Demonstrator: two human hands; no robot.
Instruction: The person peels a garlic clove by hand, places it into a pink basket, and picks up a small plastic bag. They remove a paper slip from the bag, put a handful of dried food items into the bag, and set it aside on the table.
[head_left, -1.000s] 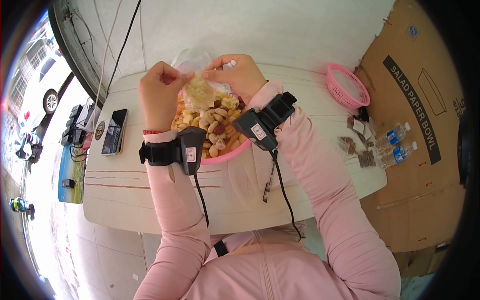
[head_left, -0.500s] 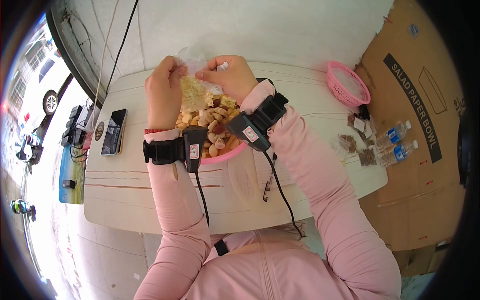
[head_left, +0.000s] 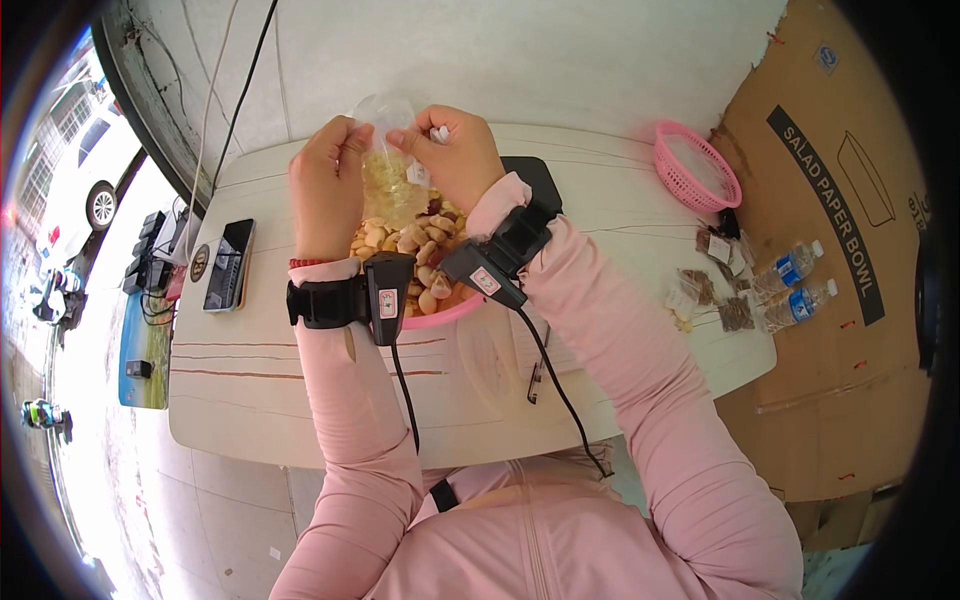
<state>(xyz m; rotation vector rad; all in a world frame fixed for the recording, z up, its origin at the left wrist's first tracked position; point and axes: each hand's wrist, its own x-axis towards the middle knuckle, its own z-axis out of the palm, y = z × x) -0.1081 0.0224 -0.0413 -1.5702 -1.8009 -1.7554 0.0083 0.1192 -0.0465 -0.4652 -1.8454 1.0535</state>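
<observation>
A clear plastic bag (head_left: 393, 190) with pale yellowish contents and a small white label hangs between my two hands. My left hand (head_left: 330, 180) pinches one side of its upper part, fingers closed. On the other side my right hand (head_left: 455, 150) is closed on the bag too, with something small and white between its fingers. Beneath the bag, a pink basin (head_left: 440, 318) holds many light brown, nut-like pieces (head_left: 432, 240). My wrists and the bag hide part of the basin.
A phone (head_left: 229, 265) lies at the table's left. Near the centre front is a pen (head_left: 535, 382) by some paper. At the right are a pink basket (head_left: 697, 167), small packets (head_left: 736, 314) and two water bottles (head_left: 800, 302), beside a large cardboard box (head_left: 830, 400).
My right hand has shifted slightly left and up. The bag now hangs more upright, its label shows, and more of a dark object behind my right wrist is visible.
</observation>
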